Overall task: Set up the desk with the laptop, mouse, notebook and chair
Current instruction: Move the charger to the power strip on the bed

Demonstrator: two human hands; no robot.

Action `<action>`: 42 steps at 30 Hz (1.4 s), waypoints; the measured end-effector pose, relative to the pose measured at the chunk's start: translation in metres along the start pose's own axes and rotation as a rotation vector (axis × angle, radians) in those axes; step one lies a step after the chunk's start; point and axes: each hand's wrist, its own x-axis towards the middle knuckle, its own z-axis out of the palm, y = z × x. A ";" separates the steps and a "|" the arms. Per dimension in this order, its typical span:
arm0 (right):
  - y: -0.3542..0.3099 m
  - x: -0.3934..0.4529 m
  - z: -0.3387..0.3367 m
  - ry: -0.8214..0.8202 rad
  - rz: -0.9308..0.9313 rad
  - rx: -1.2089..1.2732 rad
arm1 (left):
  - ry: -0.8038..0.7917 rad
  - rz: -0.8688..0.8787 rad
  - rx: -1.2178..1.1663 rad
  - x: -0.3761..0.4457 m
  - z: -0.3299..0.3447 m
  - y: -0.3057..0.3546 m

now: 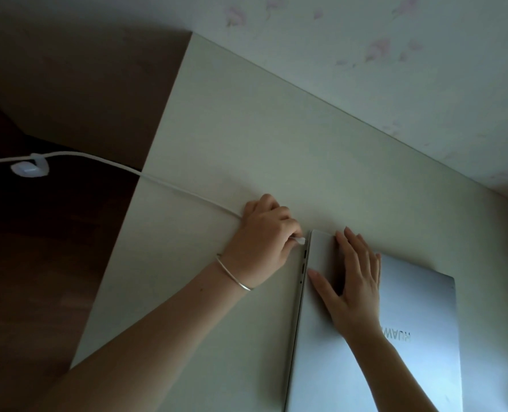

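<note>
**deskrat:** Since the laptop is lying shut on the table near the right end, with the right hand flat on its lid, fingers spread and gripping nothing — is that enough to keep it from sliding while the plug goes in?

**cable_guy:** I'd say so, as long as the palm keeps pressing down. The left hand has its fingers closed on the white plug, tip just at the laptop's left edge near the back corner. Looks like it isn't seated yet. Line it up level with the ports and push straight in — no wiggling.

**deskrat:** And the cable?

**cable_guy:** It runs back left across the table and off the edge, past a white clip. Leave some slack so it doesn't tug. Mouse, notebook and chair aren't in view.
</note>
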 end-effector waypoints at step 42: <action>-0.001 0.000 -0.001 -0.016 0.002 -0.035 | -0.096 0.138 0.301 -0.001 -0.009 0.018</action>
